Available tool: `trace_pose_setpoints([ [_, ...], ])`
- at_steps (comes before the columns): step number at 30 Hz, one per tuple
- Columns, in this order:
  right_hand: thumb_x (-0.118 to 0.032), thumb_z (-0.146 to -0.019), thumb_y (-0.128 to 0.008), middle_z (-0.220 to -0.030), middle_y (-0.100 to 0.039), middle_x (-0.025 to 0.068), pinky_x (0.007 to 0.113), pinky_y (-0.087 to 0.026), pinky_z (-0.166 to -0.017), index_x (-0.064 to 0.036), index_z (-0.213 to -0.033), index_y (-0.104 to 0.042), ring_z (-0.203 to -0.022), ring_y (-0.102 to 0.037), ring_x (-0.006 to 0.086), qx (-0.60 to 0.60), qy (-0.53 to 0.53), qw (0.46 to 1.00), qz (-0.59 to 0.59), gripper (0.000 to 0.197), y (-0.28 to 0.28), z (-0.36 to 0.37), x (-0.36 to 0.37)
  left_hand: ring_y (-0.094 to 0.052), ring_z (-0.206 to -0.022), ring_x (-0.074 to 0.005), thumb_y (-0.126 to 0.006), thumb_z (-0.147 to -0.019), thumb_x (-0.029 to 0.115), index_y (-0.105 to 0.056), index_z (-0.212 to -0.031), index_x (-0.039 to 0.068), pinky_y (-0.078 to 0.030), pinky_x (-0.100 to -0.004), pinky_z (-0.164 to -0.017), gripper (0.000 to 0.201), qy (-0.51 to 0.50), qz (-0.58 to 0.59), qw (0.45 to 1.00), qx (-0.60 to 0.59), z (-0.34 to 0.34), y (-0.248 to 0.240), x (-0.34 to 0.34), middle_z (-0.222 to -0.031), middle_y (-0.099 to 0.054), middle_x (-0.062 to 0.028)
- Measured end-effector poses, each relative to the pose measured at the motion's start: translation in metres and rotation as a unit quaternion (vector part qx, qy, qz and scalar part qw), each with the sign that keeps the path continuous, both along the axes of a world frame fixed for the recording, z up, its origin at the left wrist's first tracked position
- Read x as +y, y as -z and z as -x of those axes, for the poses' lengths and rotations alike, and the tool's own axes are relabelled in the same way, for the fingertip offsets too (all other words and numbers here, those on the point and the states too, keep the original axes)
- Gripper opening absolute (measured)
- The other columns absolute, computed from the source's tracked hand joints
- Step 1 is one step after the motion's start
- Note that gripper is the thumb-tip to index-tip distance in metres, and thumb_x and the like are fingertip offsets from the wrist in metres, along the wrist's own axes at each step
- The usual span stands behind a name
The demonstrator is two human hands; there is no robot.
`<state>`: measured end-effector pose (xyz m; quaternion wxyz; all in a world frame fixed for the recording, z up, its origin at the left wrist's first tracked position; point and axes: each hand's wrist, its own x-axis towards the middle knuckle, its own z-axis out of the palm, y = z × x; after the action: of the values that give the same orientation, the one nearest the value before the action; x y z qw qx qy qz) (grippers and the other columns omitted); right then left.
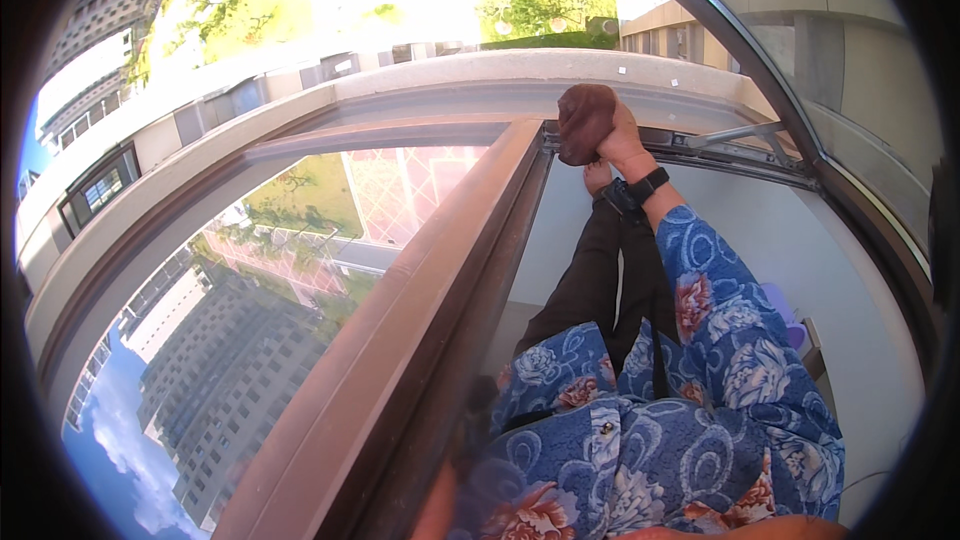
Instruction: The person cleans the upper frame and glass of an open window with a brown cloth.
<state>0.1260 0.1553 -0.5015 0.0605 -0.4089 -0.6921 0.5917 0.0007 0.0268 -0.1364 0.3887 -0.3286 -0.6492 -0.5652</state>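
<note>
My right hand [622,140] is closed around a bunched dark brown cloth [586,123]. It holds the cloth at the sill, where the upright brown window post [420,280] meets the bottom rail [690,143]. A black watch [640,190] is on that wrist, below a blue floral sleeve [730,310]. To the right of the hand, a metal window stay [740,135] runs from the rail to the swung-out window sash [765,50]. My left hand is not in view; only a blurred patch of skin shows low beside the post.
Left of the post, a glass pane [270,340] reflects buildings and sky. Beyond the opening lies an outer ledge [480,68], with trees and a building outside. A purple object [783,312] sits near the white wall at right. My legs and a bare foot show below the rail.
</note>
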Motion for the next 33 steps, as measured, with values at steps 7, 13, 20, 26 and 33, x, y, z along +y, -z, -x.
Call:
trace_pose_setpoints([
  [7,-0.021,-0.084,-0.057,-0.08,-0.069,0.0191,0.04,-0.055,-0.064,-0.0047,-0.089,-0.065,-0.077,-0.069,0.0338,-0.189,-0.113,0.965,-0.145,0.018,-0.021,0.029,-0.01,-0.054,-0.117,-0.0195,-0.058,-0.09,0.03,-0.056,-0.123,-0.003,-0.04,-0.0296,-0.099,0.047,0.008,0.017,1.0,-0.021,-0.001,0.004,-0.003,-0.131,-0.052,-0.0212],
  [13,-0.024,-0.083,-0.059,-0.076,-0.069,0.0164,0.039,-0.055,-0.061,-0.0052,-0.083,-0.065,-0.075,-0.069,0.0317,-0.249,-0.126,0.951,-0.133,0.02,-0.015,0.033,-0.008,-0.055,-0.116,-0.0196,-0.057,-0.09,0.031,-0.056,-0.123,-0.003,-0.041,-0.0298,-0.097,0.048,0.021,0.03,0.998,-0.046,0.0,0.011,-0.002,-0.13,-0.052,-0.021],
  [20,-0.028,-0.083,-0.063,-0.085,-0.069,0.0122,0.036,-0.055,-0.068,-0.0057,-0.093,-0.066,-0.08,-0.068,0.0301,-0.188,-0.03,0.974,-0.124,0.025,-0.044,0.001,-0.003,-0.055,-0.114,-0.0196,-0.057,-0.089,0.032,-0.057,-0.123,-0.002,-0.042,-0.03,-0.096,0.048,0.032,0.057,0.995,-0.078,-0.002,0.025,-0.001,-0.129,-0.053,-0.0208],
  [26,-0.008,-0.084,-0.063,-0.11,-0.065,0.0105,0.026,-0.051,-0.087,0.0002,-0.111,-0.057,-0.096,-0.061,0.0139,0.253,0.226,0.883,0.324,0.029,0.001,-0.062,0.007,-0.056,-0.113,-0.0196,-0.057,-0.089,0.033,-0.057,-0.122,-0.002,-0.042,-0.0302,-0.094,0.048,0.07,0.081,0.986,-0.13,-0.009,0.06,0.019,-0.129,-0.053,-0.0206],
  [33,-0.018,-0.087,-0.063,-0.118,-0.061,0.0101,0.033,-0.05,-0.088,-0.0006,-0.11,-0.057,-0.1,-0.062,0.019,-0.047,-0.059,0.997,-0.017,0.029,-0.059,-0.071,0.035,-0.057,-0.112,-0.0196,-0.056,-0.089,0.035,-0.057,-0.122,-0.001,-0.043,-0.0304,-0.093,0.049,0.131,0.136,0.964,-0.188,-0.035,0.12,0.066,-0.127,-0.054,-0.0204],
])
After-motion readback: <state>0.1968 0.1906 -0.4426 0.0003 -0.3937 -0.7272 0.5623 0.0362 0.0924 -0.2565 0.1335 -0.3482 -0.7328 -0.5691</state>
